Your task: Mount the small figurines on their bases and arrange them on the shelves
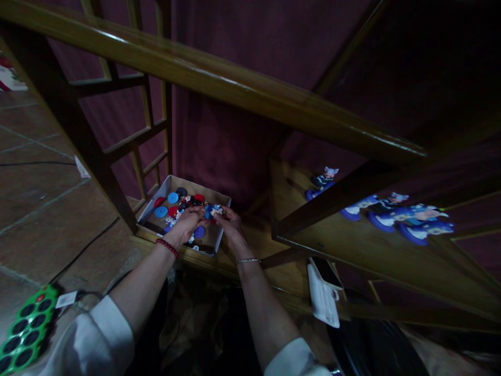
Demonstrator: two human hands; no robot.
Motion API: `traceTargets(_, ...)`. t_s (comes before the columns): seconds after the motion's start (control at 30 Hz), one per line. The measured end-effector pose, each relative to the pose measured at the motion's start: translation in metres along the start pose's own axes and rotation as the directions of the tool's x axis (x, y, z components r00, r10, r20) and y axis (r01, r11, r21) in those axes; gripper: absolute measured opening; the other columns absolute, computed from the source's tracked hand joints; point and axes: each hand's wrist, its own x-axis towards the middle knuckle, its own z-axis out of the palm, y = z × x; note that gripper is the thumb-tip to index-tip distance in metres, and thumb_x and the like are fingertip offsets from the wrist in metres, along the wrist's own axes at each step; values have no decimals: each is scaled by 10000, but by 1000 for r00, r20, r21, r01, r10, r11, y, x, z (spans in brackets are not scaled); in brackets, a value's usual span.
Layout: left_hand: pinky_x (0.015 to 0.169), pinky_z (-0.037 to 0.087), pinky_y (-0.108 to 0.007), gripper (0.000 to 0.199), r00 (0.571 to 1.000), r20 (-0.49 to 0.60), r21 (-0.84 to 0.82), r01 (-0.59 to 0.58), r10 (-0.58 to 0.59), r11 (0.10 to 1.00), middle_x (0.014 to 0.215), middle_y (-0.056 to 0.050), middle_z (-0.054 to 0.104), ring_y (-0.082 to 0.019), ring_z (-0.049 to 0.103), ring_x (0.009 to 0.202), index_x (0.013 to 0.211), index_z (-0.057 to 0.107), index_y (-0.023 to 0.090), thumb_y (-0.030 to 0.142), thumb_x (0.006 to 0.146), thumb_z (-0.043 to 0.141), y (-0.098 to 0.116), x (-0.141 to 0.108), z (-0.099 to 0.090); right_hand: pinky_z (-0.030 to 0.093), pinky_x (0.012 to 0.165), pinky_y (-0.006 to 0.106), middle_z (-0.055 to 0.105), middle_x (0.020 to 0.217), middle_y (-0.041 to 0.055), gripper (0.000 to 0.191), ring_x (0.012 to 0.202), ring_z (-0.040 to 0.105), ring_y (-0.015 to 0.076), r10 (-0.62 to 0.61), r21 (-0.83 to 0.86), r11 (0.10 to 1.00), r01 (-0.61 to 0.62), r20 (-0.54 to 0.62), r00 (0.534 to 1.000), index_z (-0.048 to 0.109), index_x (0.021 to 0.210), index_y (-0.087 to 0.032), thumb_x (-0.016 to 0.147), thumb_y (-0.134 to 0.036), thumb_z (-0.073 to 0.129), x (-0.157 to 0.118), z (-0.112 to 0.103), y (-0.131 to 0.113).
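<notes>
Blue figurine (212, 211), one, over the open box (200, 189), gripped by the fingers of left hand (190, 219) and right hand (230, 222), neither nearer, its long axis apparently running crosswise between them.

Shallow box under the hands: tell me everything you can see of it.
The shallow box is rectangular, open-topped and low-walled, seemingly cardboard, partly whitish, partly brownish. It rests on the low wooden shelf, close to the lattice panel. Small figures and round discs in red, blue and purple lie inside. The left hand and right hand hold a blue figure over it; whether either touches the box is unclear.
</notes>
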Motion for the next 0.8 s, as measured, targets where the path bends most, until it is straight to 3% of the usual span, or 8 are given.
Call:
traceTargets(0.23, 717, 494, -262, 163, 1000, -4, 7, -2, 2, 1000, 644, -28, 620, -98, 586, 619, 626, 595, 107, 53, 763, 522, 1, -2, 2, 486, 723, 303, 659, 933, 55, 463, 846, 600, 185, -24, -29, 999, 24, -8, 1000, 610, 1001, -166, 562, -294, 683, 2, -1, 1)
traceTargets(0.6, 749, 470, -288, 93, 1000, 3, 15, -12, 12, 1000, 642, -21, 616, -120, 588, 671, 601, 600, 114, 139, 666, 662, -3, 4, -3, 474, 709, 276, 669, 888, 30, 423, 779, 600, 156, -91, -19, 996, 92, 33, 995, 621, 977, -176, 577, -298, 682, 2, 0, 3)
traceTargets(0.8, 771, 469, -304, 66, 998, 52, -2, -29, 29, 1000, 698, -37, 632, -128, 592, 697, 641, 612, 112, 148, 677, 655, -5, 5, -3, 468, 666, 256, 664, 837, 26, 369, 740, 592, 147, -95, -17, 995, 96, 38, 995, 621, 928, -166, 591, -312, 663, -1, 4, -2)
